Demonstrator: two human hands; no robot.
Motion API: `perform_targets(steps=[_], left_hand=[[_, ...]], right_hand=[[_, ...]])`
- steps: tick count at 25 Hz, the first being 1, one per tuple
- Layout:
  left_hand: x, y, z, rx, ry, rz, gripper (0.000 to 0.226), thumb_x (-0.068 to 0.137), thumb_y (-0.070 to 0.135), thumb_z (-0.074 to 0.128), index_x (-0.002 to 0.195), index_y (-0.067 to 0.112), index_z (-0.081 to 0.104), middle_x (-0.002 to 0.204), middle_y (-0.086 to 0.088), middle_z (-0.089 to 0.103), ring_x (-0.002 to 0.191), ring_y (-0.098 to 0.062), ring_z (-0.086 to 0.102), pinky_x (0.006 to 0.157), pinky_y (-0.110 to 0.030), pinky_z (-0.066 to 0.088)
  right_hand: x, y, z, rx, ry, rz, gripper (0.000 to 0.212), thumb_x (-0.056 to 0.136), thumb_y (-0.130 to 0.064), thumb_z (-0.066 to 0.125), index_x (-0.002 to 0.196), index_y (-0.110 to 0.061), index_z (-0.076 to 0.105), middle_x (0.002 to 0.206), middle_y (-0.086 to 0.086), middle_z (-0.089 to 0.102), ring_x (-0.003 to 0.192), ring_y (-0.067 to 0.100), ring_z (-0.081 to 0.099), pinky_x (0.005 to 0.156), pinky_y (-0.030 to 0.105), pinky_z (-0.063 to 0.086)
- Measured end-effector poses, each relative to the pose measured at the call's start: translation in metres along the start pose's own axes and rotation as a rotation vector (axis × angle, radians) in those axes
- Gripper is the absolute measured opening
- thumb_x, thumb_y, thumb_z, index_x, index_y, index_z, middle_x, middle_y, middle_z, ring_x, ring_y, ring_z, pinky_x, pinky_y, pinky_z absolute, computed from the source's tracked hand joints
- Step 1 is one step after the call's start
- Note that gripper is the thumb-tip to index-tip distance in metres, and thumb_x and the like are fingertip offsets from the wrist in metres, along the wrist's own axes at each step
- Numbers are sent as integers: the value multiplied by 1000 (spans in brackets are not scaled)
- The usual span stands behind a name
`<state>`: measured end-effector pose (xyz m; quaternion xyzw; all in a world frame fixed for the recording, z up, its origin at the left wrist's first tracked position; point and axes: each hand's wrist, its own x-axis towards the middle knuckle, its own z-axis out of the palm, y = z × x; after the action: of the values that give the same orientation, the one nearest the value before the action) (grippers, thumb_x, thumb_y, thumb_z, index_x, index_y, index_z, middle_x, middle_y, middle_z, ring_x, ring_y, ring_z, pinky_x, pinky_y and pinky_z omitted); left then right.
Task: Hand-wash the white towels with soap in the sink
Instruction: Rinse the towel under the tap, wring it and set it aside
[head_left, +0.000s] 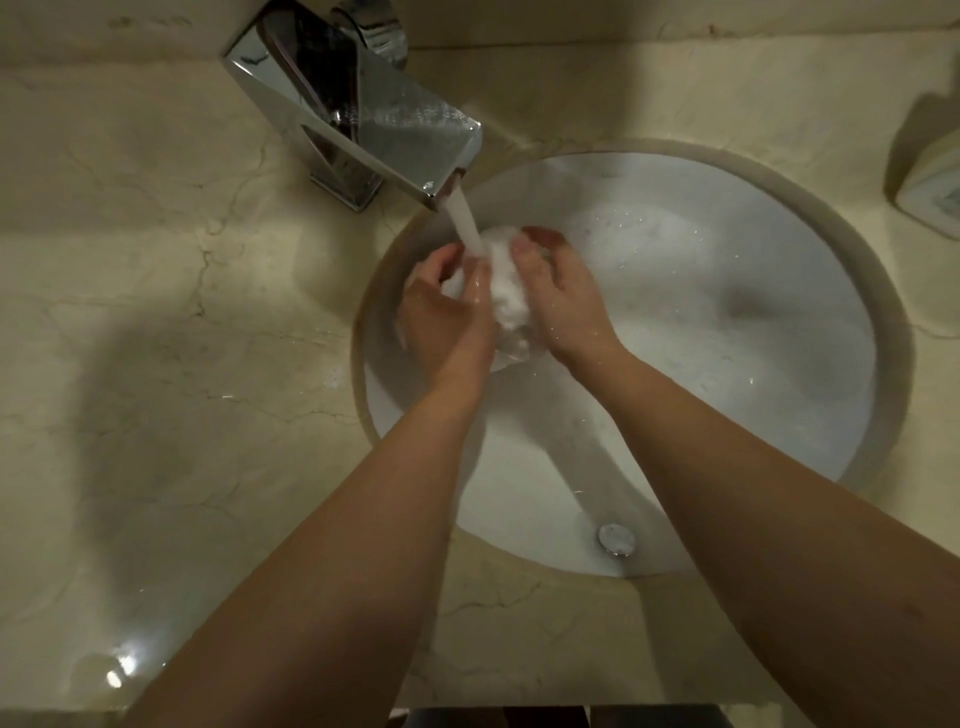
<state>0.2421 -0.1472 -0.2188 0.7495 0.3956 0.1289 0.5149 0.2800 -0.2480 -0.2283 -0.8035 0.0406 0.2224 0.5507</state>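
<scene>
A bunched, wet white towel (503, 291) is held between both hands over the left part of the white sink (727, 374). My left hand (447, 312) grips its left side with curled fingers. Opposite it, my right hand (558, 293) grips the right side, fingertips curled over the top. A stream of water (467, 223) runs from the chrome faucet (358, 109) onto the towel and my left fingers. Suds lie in the basin. No soap bar is visible in my hands.
A beige marble counter (156, 312) surrounds the sink, wet at the near left. A pale soap dish or holder (930, 171) sits at the right edge. The chrome overflow fitting (616, 539) is on the basin's near wall.
</scene>
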Motion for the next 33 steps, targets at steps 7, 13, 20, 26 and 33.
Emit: perform_targets(steps=[7, 13, 20, 26, 33], left_hand=[[0, 3, 2, -218, -31, -125, 15, 98, 7, 54, 94, 11, 69, 80, 12, 65, 70, 10, 60, 67, -4, 40], [-2, -3, 7, -271, -168, -27, 26, 97, 14, 44, 86, 13, 67, 66, 14, 65, 64, 9, 57, 65, -10, 42], [0, -14, 19, -212, -288, -62, 31, 99, 21, 46, 120, 8, 66, 102, 18, 64, 95, 20, 58, 83, -4, 41], [10, -26, 47, -111, -207, -9, 47, 96, 42, 46, 123, 11, 69, 121, -6, 69, 112, -10, 61, 94, -10, 43], [19, -33, 62, -28, -143, 228, 47, 96, 37, 45, 102, 0, 73, 105, -5, 71, 103, -13, 63, 98, -20, 45]], right_hand=[[-7, -14, 19, -232, 78, -171, 56, 88, -38, 33, 136, -19, 55, 144, 8, 48, 133, 25, 40, 113, 40, 31], [1, -18, 15, -410, 228, -124, 47, 84, -50, 48, 114, -16, 59, 117, 4, 62, 111, 25, 53, 95, 41, 44], [13, 18, 16, -261, 135, -84, 70, 81, -71, 37, 132, -26, 55, 141, 0, 50, 121, 23, 55, 98, 39, 47], [13, 31, 19, -306, 265, -126, 65, 82, -60, 45, 124, -13, 62, 118, 9, 63, 109, 28, 58, 90, 36, 50], [42, 28, 6, -411, 119, 143, 57, 85, -68, 53, 118, -22, 51, 92, -10, 51, 86, 17, 58, 74, 27, 41]])
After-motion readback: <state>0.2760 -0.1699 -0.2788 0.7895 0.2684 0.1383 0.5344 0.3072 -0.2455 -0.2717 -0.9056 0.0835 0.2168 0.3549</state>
